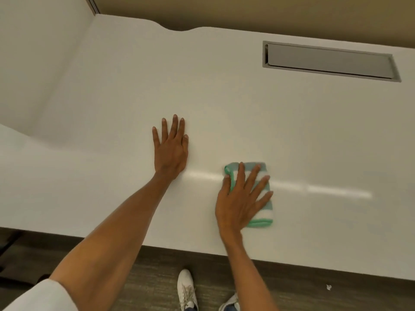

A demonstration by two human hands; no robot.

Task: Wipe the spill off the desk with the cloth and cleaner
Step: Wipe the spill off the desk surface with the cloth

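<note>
The wide white laminate desk (224, 104) is showing no visible spill. The right hand (238, 198) is lying flat, fingers spread, pressing down the folded green-and-white striped cloth (261, 212) near the front edge — long axis running near to far. The left hand (170, 147), empty and flat, is bracing just left.

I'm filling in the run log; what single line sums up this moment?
stage: wiping | right hand: flat on cloth | left hand: flat on desk, bare | spill: none visible | cleaner: out of view
</note>
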